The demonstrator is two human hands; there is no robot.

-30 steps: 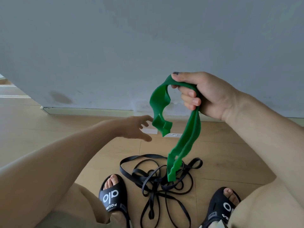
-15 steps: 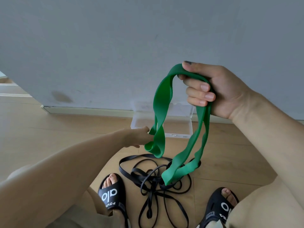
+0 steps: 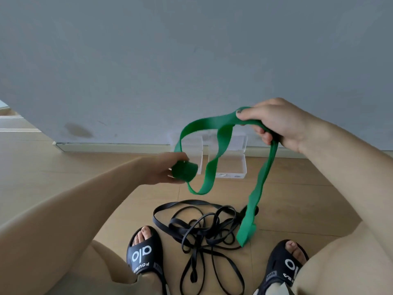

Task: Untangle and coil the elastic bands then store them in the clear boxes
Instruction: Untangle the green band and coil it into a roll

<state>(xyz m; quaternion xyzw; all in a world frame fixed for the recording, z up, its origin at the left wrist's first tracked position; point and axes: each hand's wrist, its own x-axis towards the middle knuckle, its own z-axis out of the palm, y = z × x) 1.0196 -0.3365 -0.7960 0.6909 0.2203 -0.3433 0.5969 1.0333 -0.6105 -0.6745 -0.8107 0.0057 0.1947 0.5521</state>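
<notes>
Green band [image 3: 221,143] held in air above floor [image 3: 85,171], left hand [image 3: 163,169] pinching its small rolled end, right hand [image 3: 274,122] clenched round the slack; likely light, limp, stretchy, best gripped at the roll to keep turns from springing loose.

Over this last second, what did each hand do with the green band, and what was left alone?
The left hand, open and reaching a second ago, took hold of the wide green elastic band and now grips a small rolled coil of it. The right hand kept its grip and pulled out to the right, opening the loop. The tangled thin black bands on the wooden floor and the clear plastic box by the wall stayed put.
</notes>
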